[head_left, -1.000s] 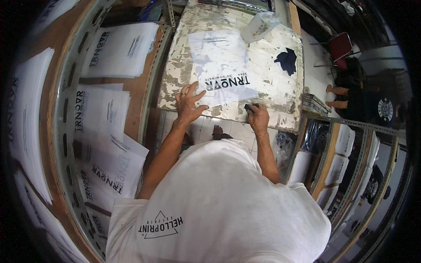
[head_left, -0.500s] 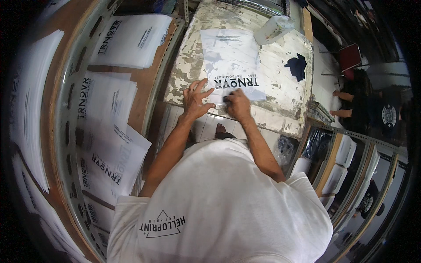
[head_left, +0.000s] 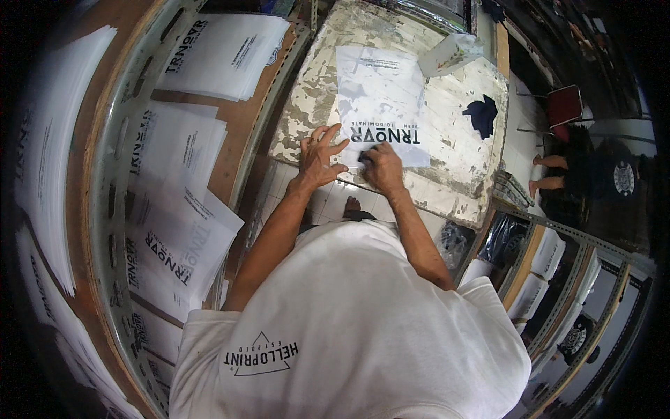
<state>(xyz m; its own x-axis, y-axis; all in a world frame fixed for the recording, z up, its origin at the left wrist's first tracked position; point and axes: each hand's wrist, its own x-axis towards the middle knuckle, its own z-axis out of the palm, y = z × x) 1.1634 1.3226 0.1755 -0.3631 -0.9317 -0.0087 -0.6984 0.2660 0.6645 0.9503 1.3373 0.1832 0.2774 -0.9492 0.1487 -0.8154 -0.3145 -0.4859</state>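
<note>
A translucent plastic sheet or bag [head_left: 380,91] with bold black lettering lies flat on the worn, paint-flecked table [head_left: 457,171]. At its near left corner rests my left hand [head_left: 321,157], fingers spread and thumb stretched toward the right. My right hand [head_left: 385,169] is closed over the sheet's near edge, just below the lettering. A small dark thing [head_left: 364,158], perhaps a bit of cloth, shows between its thumb and fingers, close to the sheet. Most of that thing is hidden by the hand.
A dark navy cloth scrap [head_left: 481,116] lies on the table's right side, and a whitish open container [head_left: 450,54] stands at the back. Stacks of printed translucent sheets [head_left: 222,59] fill the left shelf. Packed shelves [head_left: 544,255] stand at right. Another person's legs [head_left: 548,174] show far right.
The whole view has shifted slightly, with the table now a little farther right in it. Both hands keep nearly the same places at the sheet's near edge.
</note>
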